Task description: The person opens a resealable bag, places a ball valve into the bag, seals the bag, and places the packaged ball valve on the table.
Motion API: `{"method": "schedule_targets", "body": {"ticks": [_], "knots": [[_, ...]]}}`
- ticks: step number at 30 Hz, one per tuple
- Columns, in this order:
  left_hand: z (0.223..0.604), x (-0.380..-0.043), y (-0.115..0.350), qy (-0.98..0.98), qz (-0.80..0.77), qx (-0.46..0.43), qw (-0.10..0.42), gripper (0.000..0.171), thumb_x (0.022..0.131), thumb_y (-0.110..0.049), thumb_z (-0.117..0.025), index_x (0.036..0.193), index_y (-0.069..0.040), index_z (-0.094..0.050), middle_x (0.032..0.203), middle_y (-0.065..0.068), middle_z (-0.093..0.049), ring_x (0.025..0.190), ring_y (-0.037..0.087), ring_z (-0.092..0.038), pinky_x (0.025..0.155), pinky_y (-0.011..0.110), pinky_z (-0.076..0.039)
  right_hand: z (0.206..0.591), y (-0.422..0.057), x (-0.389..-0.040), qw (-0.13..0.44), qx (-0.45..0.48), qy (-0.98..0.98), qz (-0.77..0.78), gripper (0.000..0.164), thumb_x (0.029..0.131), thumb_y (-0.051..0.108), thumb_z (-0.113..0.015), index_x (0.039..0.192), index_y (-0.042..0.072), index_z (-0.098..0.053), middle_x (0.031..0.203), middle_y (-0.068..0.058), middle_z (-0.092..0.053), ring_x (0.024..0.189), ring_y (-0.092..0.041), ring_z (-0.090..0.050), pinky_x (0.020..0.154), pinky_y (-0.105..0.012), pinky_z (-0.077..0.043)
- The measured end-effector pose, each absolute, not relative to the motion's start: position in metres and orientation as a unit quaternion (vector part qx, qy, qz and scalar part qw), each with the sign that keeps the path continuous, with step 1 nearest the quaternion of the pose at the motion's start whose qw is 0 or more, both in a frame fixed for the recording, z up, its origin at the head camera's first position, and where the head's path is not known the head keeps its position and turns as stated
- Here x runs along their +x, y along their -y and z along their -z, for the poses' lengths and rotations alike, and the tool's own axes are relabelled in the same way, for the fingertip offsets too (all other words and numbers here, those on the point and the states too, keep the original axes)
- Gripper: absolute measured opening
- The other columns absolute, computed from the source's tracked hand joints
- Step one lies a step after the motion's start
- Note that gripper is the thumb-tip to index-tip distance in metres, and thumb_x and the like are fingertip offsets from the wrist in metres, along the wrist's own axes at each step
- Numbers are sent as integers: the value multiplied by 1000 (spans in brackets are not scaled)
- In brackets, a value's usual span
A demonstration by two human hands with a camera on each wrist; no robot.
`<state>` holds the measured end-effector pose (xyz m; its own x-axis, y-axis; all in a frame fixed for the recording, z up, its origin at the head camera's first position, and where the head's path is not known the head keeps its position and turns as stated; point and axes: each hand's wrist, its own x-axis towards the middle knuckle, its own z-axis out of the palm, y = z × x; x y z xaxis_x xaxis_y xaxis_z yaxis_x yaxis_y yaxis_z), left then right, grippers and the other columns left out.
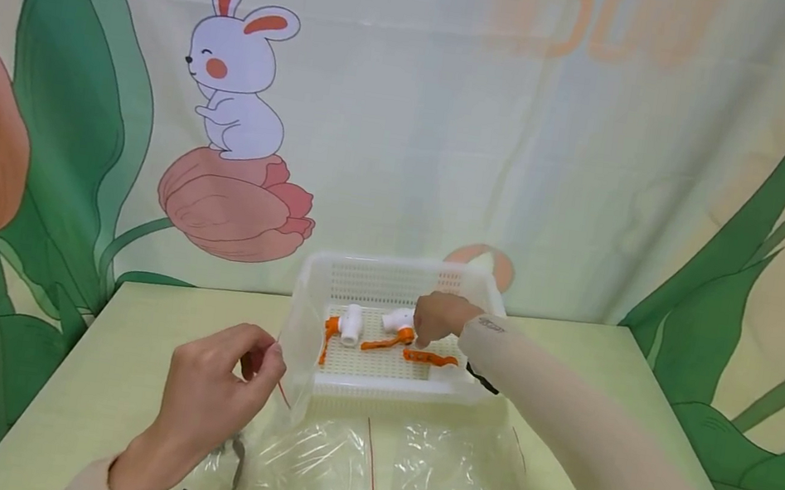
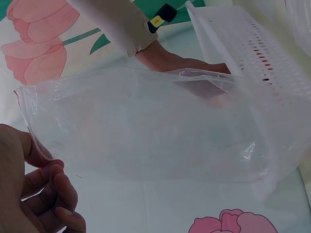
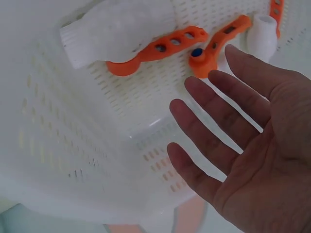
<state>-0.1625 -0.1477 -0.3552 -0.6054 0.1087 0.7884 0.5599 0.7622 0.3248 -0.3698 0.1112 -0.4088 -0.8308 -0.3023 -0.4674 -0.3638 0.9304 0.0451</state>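
Between thumb and index finger, my left hand (image 1: 215, 379) pinches the red-striped edge of a clear zip-lock bag (image 2: 146, 131). The bag stretches across to the near-left side of the white plastic basket (image 1: 372, 390). My right hand (image 1: 444, 317) is inside the basket; in the right wrist view its fingers (image 3: 209, 104) are spread and hold nothing. Several white plastic valves with orange lever handles lie on the basket floor: one valve (image 1: 351, 325) at the left, another valve (image 1: 397, 319) beside my right hand, and a third with its orange handle (image 1: 430, 358) nearer the front.
Two more clear zip-lock bags (image 1: 323, 470) with red strips lie flat on the pale table (image 1: 146, 336) before the basket. A dark strip (image 1: 237, 462) lies near my left wrist. Behind the table hangs a printed curtain (image 1: 396, 112) with a rabbit and tulips.
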Motion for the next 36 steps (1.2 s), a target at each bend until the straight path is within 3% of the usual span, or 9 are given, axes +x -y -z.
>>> {"method": "schedule_targets", "body": {"ticks": [6,15,23,30,36], "knots": [[358,-162,148,856,284,-194,386,12,77,-12,-57,66,-18,-59,56,-10,-51,50,3,-45,49,13,-37,430,-103,-379,234,-193,-946,-113,29,82,31,-66,58,22,-51,58,7,-40,55,-11,-36,53,-29,-32],[361,-161,150,860,282,-194,379,12,78,-14,-58,67,-18,-60,57,-11,-52,51,3,-45,49,14,-37,455,-97,-390,224,-198,-947,-115,32,76,15,-63,57,22,-39,54,5,-23,50,-13,-22,45,-30,-21],[361,-162,152,861,278,-197,377,12,77,-13,-59,67,-18,-60,56,-10,-52,50,2,-44,48,13,-37,476,-101,-400,186,-221,-945,-151,32,78,20,-65,58,22,-40,54,5,-30,52,-12,-30,46,-29,-29],[360,-162,153,866,271,-193,372,11,78,-14,-60,68,-18,-60,57,-10,-52,51,2,-43,48,13,-37,476,-102,-398,219,-232,-933,-168,23,79,22,-64,62,21,-48,52,5,-36,49,-12,-34,47,-27,-28],[363,-161,154,862,277,-196,375,12,77,-12,-60,67,-18,-60,57,-11,-52,50,3,-44,48,13,-37,471,-98,-388,254,-213,-933,-136,19,77,24,-71,65,19,-56,59,4,-52,52,-12,-47,49,-25,-38]]}}
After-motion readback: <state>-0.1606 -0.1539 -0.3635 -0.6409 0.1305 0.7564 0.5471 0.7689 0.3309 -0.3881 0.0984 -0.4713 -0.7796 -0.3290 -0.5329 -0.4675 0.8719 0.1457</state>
